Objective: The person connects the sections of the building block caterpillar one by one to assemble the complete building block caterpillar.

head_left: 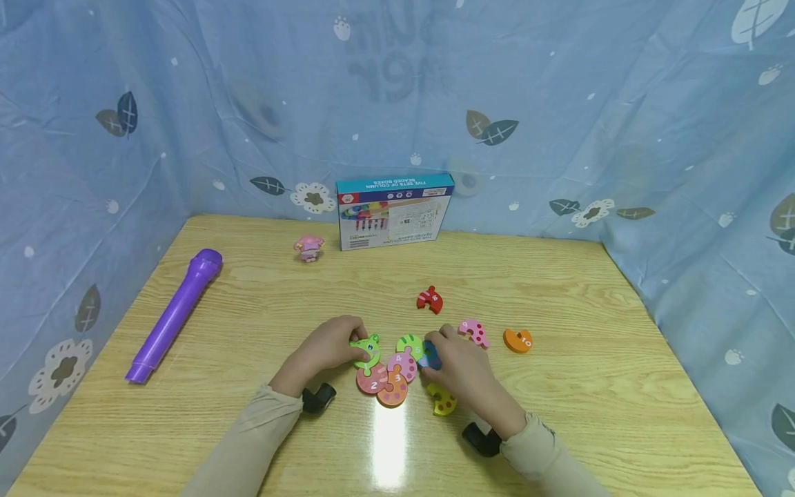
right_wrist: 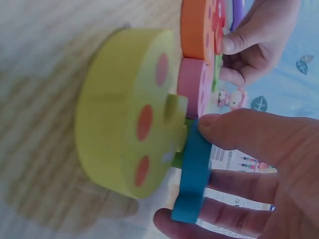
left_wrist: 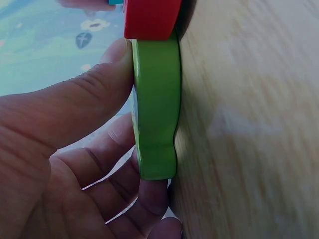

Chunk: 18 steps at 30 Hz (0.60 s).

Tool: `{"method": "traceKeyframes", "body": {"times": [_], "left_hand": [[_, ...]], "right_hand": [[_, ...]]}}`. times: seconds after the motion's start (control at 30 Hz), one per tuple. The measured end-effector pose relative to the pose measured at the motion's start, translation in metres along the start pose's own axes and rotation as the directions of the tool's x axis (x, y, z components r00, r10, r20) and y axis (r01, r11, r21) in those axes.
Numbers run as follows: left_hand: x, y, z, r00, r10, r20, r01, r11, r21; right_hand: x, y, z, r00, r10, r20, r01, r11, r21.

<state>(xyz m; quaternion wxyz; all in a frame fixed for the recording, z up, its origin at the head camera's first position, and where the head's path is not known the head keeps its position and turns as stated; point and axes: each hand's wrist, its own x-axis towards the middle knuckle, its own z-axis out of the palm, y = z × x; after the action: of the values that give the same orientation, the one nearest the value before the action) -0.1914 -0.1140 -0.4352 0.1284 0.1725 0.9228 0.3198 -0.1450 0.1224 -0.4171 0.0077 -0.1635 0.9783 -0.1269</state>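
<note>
My left hand holds the green animal-head puzzle piece, thumb on its face and fingers at its edge. From that head runs a curved chain: red piece 2, orange piece 3, pink piece 4 and a green striped piece. At the chain's right end my right hand pinches a blue piece between thumb and fingers, against the green striped one. A yellow dotted piece lies loose below the right hand, partly covered by it in the head view.
Loose on the table lie a red piece, pink piece 9 and orange piece 10. A printed box stands at the back beside a small pink figure. A purple microphone-shaped tube lies left.
</note>
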Motion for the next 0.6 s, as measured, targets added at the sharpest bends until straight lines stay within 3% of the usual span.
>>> {"method": "traceKeyframes", "body": {"times": [0.33, 0.6], "left_hand": [[0.000, 0.000, 0.000, 1.000, -0.006, 0.001, 0.006, 1.000, 0.016], [0.000, 0.000, 0.001, 1.000, -0.005, 0.000, 0.005, 1.000, 0.019]], "right_hand": [[0.011, -0.001, -0.009, 0.997, 0.002, 0.083, -0.003, 1.000, 0.011], [0.014, 0.000, -0.011, 0.993, -0.053, 0.101, 0.054, 0.998, -0.010]]}}
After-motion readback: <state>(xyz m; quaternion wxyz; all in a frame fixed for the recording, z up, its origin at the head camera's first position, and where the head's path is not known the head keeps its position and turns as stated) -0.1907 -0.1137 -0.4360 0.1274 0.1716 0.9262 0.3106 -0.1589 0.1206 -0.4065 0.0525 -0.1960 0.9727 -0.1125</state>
